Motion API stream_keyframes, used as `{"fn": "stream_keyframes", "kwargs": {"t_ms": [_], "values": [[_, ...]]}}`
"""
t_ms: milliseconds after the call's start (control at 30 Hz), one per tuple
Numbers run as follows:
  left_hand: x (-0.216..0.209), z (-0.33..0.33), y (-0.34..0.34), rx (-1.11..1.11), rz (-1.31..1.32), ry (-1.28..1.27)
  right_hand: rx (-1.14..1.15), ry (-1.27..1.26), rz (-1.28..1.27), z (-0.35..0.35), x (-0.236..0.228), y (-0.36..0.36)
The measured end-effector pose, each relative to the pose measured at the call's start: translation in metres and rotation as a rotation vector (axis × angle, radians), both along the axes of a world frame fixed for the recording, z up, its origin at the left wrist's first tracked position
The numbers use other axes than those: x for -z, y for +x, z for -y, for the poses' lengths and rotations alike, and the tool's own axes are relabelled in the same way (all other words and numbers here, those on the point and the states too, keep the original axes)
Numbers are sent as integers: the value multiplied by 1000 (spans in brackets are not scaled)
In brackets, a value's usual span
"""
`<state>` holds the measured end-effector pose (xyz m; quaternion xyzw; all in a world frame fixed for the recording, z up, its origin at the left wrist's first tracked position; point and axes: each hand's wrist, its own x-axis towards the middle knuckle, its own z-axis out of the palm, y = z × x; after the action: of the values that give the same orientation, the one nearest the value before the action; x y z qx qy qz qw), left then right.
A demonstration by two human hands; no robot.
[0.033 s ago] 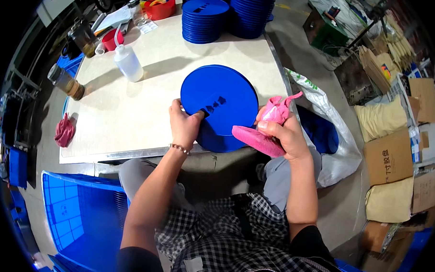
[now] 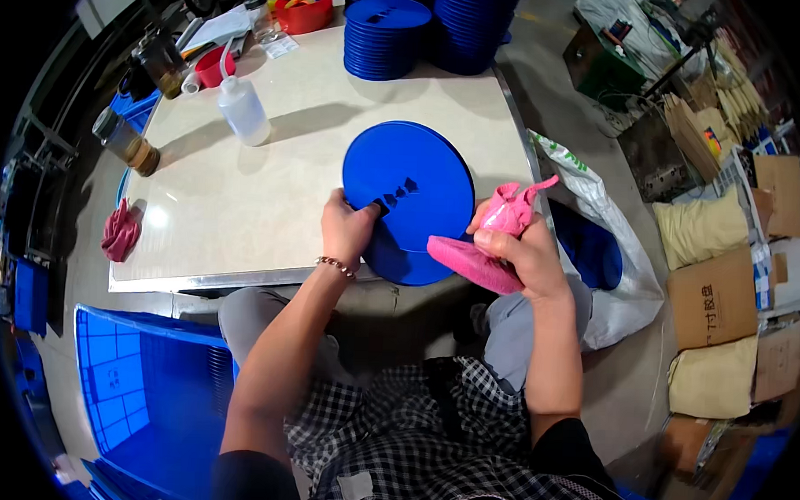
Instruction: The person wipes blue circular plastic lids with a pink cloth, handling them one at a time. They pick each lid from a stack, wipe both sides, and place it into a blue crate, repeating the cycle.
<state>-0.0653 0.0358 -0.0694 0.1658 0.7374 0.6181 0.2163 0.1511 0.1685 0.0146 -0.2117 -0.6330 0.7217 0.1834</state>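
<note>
A round blue plastic reel (image 2: 420, 176) with small dark cutouts at its middle is tilted up over the table's near edge. My left hand (image 2: 348, 229) grips it from the left, thumb on its face by the cutouts and fingers hidden behind. At the reel's right edge, my right hand (image 2: 528, 254) is closed around a pink cloth (image 2: 472, 260), bunched into a flat pad below with a twisted tail above. Whether those right fingers also touch the reel's rim, I cannot tell.
On the pale table (image 2: 270, 193) stand a squeeze bottle (image 2: 244, 112), a brown-stained jar (image 2: 129, 144), a crumpled cloth (image 2: 120, 231) and stacks of blue reels (image 2: 385, 47). A blue crate (image 2: 148, 400) sits at lower left; a white sack (image 2: 628, 284) holding blue reels lies right.
The view has shifted slightly, so the table items sit a little further right. Both hands keep their holds on the reel and the pink cloth.
</note>
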Motion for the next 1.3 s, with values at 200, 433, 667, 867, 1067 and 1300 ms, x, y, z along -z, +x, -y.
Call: {"fn": "stream_keyframes", "kwargs": {"t_ms": [200, 433, 667, 867, 1067, 1300], "values": [[50, -7, -24, 51, 51, -121, -80, 323, -99, 34, 2, -10], [-16, 51, 10, 485, -963, -99, -856, 539, 15, 77, -32, -12], [-4, 52, 5, 328, -1175, 174, -360, 238, -489, 28, -41, 26], [-12, 59, 26, 442, -956, 144, -142, 1169, -554, 129, -9, -61], [-16, 55, 40, 490, -845, 164, 78, 1376, -408, 85, -14, -118], [1, 39, 16, 508, -177, 222, -300, 884, -622, 133, 2, -60]]}}
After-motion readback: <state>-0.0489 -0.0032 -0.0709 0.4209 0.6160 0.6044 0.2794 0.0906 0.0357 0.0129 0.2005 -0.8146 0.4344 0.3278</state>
